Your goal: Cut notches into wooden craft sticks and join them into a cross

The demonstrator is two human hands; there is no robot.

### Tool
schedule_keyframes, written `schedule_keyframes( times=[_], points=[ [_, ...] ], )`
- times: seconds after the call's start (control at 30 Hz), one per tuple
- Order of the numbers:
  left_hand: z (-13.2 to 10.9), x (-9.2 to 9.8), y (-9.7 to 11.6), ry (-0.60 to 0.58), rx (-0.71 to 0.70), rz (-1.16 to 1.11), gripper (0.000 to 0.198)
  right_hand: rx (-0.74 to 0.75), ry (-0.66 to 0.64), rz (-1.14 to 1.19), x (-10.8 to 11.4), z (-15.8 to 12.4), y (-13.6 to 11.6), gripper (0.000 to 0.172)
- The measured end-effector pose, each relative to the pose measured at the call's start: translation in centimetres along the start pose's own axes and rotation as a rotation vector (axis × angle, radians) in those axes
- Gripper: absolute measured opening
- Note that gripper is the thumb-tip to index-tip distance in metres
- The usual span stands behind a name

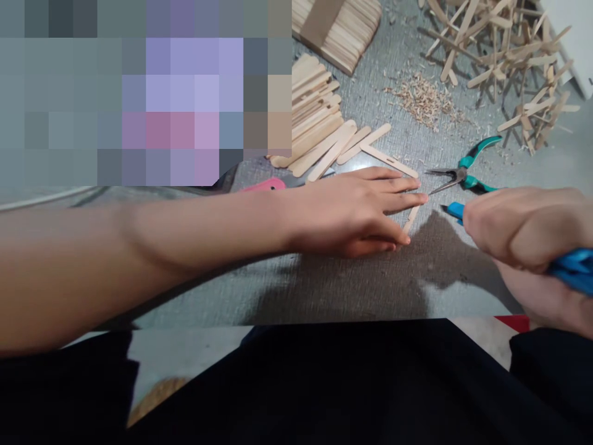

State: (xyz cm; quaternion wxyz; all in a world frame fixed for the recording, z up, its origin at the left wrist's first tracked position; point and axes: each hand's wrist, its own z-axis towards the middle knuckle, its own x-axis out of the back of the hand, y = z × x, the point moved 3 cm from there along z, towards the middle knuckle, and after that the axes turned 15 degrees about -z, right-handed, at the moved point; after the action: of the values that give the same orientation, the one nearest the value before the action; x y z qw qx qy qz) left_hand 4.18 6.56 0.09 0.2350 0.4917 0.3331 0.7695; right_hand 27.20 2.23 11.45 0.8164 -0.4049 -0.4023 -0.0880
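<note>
right hand (525,228) grips probable cutter (575,271); left hand (356,207) over stick (412,217)

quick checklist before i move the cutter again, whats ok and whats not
1. Cutter gripped: ok, in the right hand.
2. Blade off the fingers: ok, a gap shows between it and the left hand.
3. Stick held firmly: cannot tell; the left hand lies over it, but pressure doesn't show.
4. Pliers out of the way: not ok, open, with tips right by the left fingertips.
5. Shavings away from the stick: ok, the heap lies beyond the pliers.
</note>
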Motion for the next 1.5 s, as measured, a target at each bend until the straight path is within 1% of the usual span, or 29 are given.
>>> schedule_keyframes(
  times=[0.03, 0.07, 0.1, 0.13, 0.17, 0.2, 0.27, 0.3, 0.37, 0.43, 0.47, 0.5, 0.53, 0.57, 0.6, 0.63, 0.67, 0.73, 0.8, 0.87, 0.93, 1.0, 1.1, 1.17, 1.2, 1.27, 1.37, 1.43, 1.5],
  points=[
    [0.0, -0.2, 0.0, 0.018, 0.007, 0.023, 0.026, -0.095, -0.003, 0.027, 0.3, 0.2, -0.5, 0.052],
    [0.0, -0.4, 0.0, 0.035, 0.015, 0.054, 0.025, -0.047, -0.094, 0.026, 0.3, 0.5, -1.2, 0.048],
    [0.1, -0.6, 0.0, 0.053, 0.024, 0.090, 0.025, -0.087, -0.266, -0.039, -0.1, 0.5, -1.6, 0.043],
    [0.1, -0.7, -0.1, 0.076, 0.026, 0.127, 0.025, -0.092, -0.422, -0.124, -0.5, 0.4, -1.8, 0.040],
    [0.1, -0.8, -0.2, 0.098, 0.027, 0.163, 0.025, -0.091, -0.565, -0.217, -0.9, 0.2, -1.9, 0.037],
    [0.1, -0.9, -0.3, 0.118, 0.028, 0.195, 0.025, -0.094, -0.679, -0.303, -1.4, -0.2, -1.8, 0.033],
    [0.1, -0.8, -0.5, 0.154, 0.040, 0.247, 0.026, -0.060, -0.823, -0.405, -2.3, -1.0, -1.6, 0.025],
    [0.1, -0.7, -0.6, 0.167, 0.046, 0.261, 0.026, -0.047, -0.872, -0.431, -2.8, -1.4, -1.5, 0.023],
    [0.1, -0.5, -0.8, 0.182, 0.067, 0.267, 0.024, -0.045, -0.915, -0.457, -3.0, -1.8, -1.1, 0.018],
    [0.1, -0.4, -0.9, 0.211, 0.100, 0.264, 0.020, -0.065, -0.907, -0.423, -2.1, -1.7, -0.1, 0.011],
    [0.1, -0.4, -1.0, 0.223, 0.118, 0.269, 0.019, -0.072, -0.897, -0.368, -1.3, -1.6, 0.8, 0.013],
    [0.1, -0.3, -1.0, 0.234, 0.133, 0.280, 0.018, -0.092, -0.889, -0.281, -0.3, -1.5, 1.9, 0.019],
    [0.1, -0.3, -1.0, 0.237, 0.138, 0.293, 0.017, -0.118, -0.855, -0.235, 0.8, -1.4, 3.4, 0.021],
    [0.1, -0.4, -1.0, 0.229, 0.132, 0.301, 0.016, -0.159, -0.759, -0.285, 2.1, -1.2, 5.3, 0.023],
    [0.2, -0.4, -1.0, 0.212, 0.119, 0.301, 0.016, -0.183, -0.638, -0.401, 3.4, -1.1, 7.3, 0.026],
    [0.3, -0.4, -0.9, 0.190, 0.106, 0.289, 0.018, -0.195, -0.535, -0.528, 4.4, -1.1, 9.2, 0.032],
    [0.4, -0.4, -0.9, 0.172, 0.102, 0.264, 0.020, -0.225, -0.475, -0.628, 5.1, -1.2, 11.0, 0.043],
    [0.6, -0.2, -0.6, 0.174, 0.119, 0.167, 0.021, -0.217, -0.482, -0.697, 5.3, -1.6, 13.6, 0.056],
    [0.8, 0.4, -0.2, 0.255, 0.191, 0.016, 0.019, -0.205, -0.510, -0.743, 4.8, -1.8, 14.6, 0.063],
    [0.8, 1.0, 0.0, 0.389, 0.302, -0.152, 0.015, -0.205, -0.543, -0.795, 4.1, -1.9, 14.4, 0.061],
    [0.7, 1.4, 0.1, 0.521, 0.389, -0.281, 0.015, -0.207, -0.547, -0.855, 3.5, -1.7, 13.6, 0.053],
    [0.7, 1.6, 0.1, 0.625, 0.402, -0.364, 0.012, -0.204, -0.520, -0.897, 3.1, -1.5, 12.8, 0.048],
    [0.8, 1.3, -0.2, 0.745, 0.349, -0.556, 0.016, -0.211, -0.463, -0.887, 2.8, -1.4, 12.2, 0.042],
    [0.8, 1.0, -0.5, 0.783, 0.320, -0.699, 0.019, -0.200, -0.430, -0.836, 2.7, -1.3, 11.8, 0.040],
    [0.8, 0.9, -0.6, 0.793, 0.298, -0.732, 0.019, -0.182, -0.413, -0.807, 2.7, -1.3, 11.5, 0.040],
    [0.8, 1.1, -0.7, 0.822, 0.236, -0.695, 0.018, -0.134, -0.388, -0.755, 2.6, -1.3, 10.8, 0.044],
    [0.6, 1.6, -0.6, 0.907, 0.121, -0.585, 0.020, -0.082, -0.375, -0.691, 2.3, -1.2, 9.8, 0.055],
    [0.6, 1.7, -0.8, 0.938, 0.107, -0.599, 0.026, -0.066, -0.366, -0.655, 2.0, -1.2, 9.4, 0.057],
    [0.6, 1.5, -1.1, 0.934, 0.133, -0.673, 0.034, -0.058, -0.354, -0.634, 1.8, -1.2, 9.1, 0.054]
  ],
)
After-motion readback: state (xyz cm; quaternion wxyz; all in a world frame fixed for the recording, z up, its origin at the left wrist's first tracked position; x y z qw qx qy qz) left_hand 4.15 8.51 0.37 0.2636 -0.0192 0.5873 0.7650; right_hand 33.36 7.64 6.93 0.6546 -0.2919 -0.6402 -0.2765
